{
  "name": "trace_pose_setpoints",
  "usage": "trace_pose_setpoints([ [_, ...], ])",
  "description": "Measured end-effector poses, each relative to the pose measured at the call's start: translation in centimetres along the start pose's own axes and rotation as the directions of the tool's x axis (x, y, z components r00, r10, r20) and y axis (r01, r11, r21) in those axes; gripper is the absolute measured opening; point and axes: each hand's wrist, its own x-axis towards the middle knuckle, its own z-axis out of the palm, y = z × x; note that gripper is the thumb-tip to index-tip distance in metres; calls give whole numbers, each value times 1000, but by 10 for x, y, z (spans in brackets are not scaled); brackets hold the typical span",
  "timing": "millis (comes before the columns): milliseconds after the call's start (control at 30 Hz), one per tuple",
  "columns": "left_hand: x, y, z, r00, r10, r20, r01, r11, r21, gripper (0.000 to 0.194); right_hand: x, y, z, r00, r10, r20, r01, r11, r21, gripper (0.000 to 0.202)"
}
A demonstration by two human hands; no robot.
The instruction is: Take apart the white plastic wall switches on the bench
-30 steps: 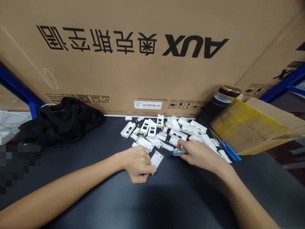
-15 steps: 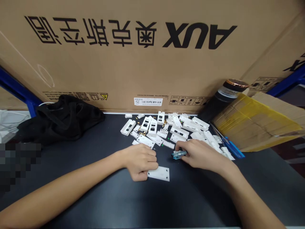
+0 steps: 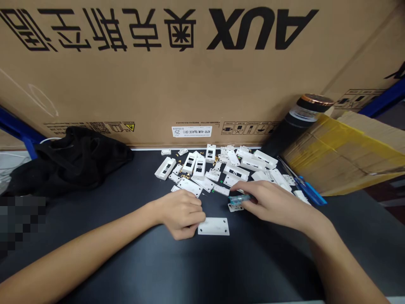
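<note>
As the left hand (image 3: 182, 214) holds a plate (image 3: 214, 226), the carton (image 3: 142, 88) reads "AUX".

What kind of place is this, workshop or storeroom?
Probably a makeshift workbench in a storage area: white plastic parts lie scattered on a dark tabletop, blue-handled tools sit at the right, and a large AUX carton stands behind.

Cloth laid on table (image 3: 152, 270), left of frame | housings (image 3: 199, 168) scattered centre | bottle (image 3: 289, 126) placed right, beside carton (image 3: 351, 152)
</note>
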Motion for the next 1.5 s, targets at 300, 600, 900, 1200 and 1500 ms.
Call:
trace_pose_setpoints([
  [300, -7, 1, 4, 999, -19, -32, 21, 999, 47, 6, -7, -22, 4, 708, 117, -696, -80, 993, 85, 33],
  [600, -14, 1, 11, 999, 22, -40, -20, 999, 45, 13, 2, -19, 14, 716, 30, -698, 12, 998, 54, 26],
  [900, -13, 2, 13, 1000, 24, 14, -25, 997, 68, 12, 14, -6, 14, 987, 17, -161, -34, 994, -106, 18],
  [1200, -13, 13, 16, 998, 66, -1, -66, 996, 57, 9, 22, -26, 27, 999, -10, 48, 18, 986, -166, 35],
  [1500, -10, 15, 17, 996, 49, -79, -48, 999, 11, 8, 23, -28, 30, 999, -43, -14, 40, 988, -146, 44],
])
